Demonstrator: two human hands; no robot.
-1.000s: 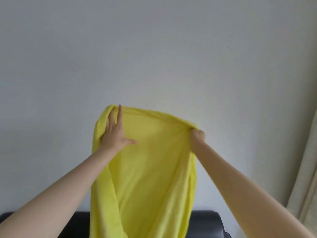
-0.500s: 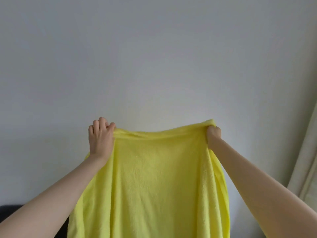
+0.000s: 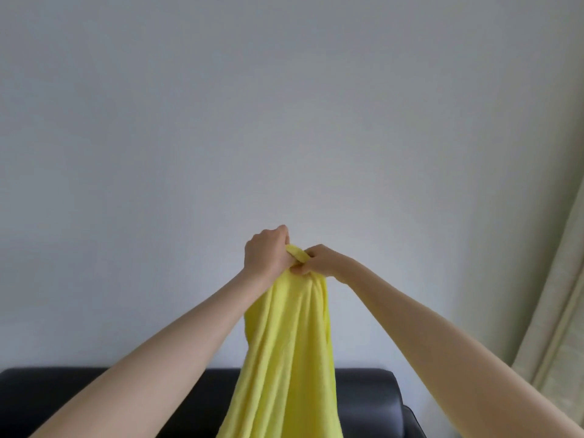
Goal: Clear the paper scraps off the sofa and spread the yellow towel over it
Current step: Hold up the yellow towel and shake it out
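The yellow towel (image 3: pixel 287 349) hangs in a narrow gathered column in front of me, its top edge bunched at chest height. My left hand (image 3: pixel 265 254) grips that bunched top edge from the left. My right hand (image 3: pixel 319 259) pinches the same edge right beside it, the two hands touching. Below, the back of the black sofa (image 3: pixel 366 396) runs across the bottom of the view, partly covered by the towel and my arms. The sofa seat and any paper scraps are out of sight.
A plain pale wall (image 3: pixel 284 121) fills most of the view behind the towel. A cream curtain (image 3: pixel 556 298) hangs along the right edge, close to the sofa's right end.
My hands have come together from about a towel's width apart. The towel, held spread flat half a second ago, now hangs gathered. More of the sofa back shows below.
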